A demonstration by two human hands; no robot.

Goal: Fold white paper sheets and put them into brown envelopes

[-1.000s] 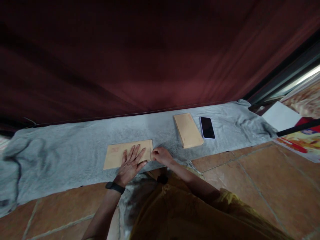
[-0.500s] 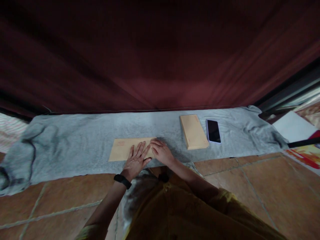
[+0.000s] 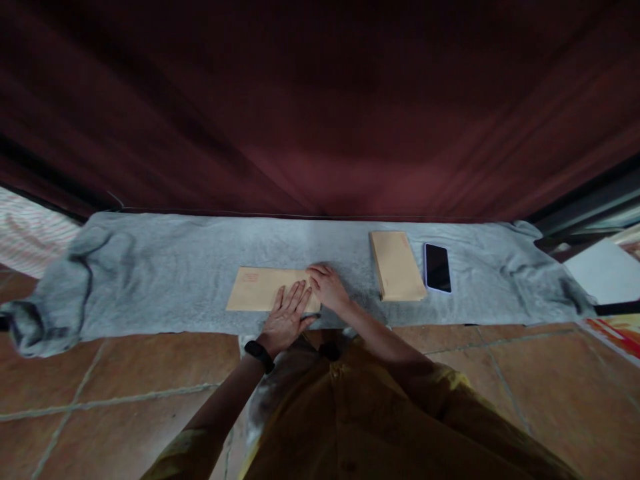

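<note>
A tan envelope (image 3: 255,289) lies flat on a grey cloth (image 3: 165,267) spread along the floor. My left hand (image 3: 289,317), with a black band on the wrist, rests flat on the envelope's right part with its fingers stretched out. My right hand (image 3: 327,287) sits at the envelope's right end, fingers curled down and pressing on that edge. Whether anything is pinched under them is hidden.
A stack of tan envelopes (image 3: 397,265) lies on the cloth to the right, with a dark phone (image 3: 437,267) beside it. A dark red curtain (image 3: 320,107) hangs behind. White paper (image 3: 603,270) lies at far right. Terracotta floor tiles (image 3: 115,393) run below.
My right hand has moved from the envelope's lower right corner up to its right end. The left hand stays flat on it. The camera has tilted, shifting everything rightward.
</note>
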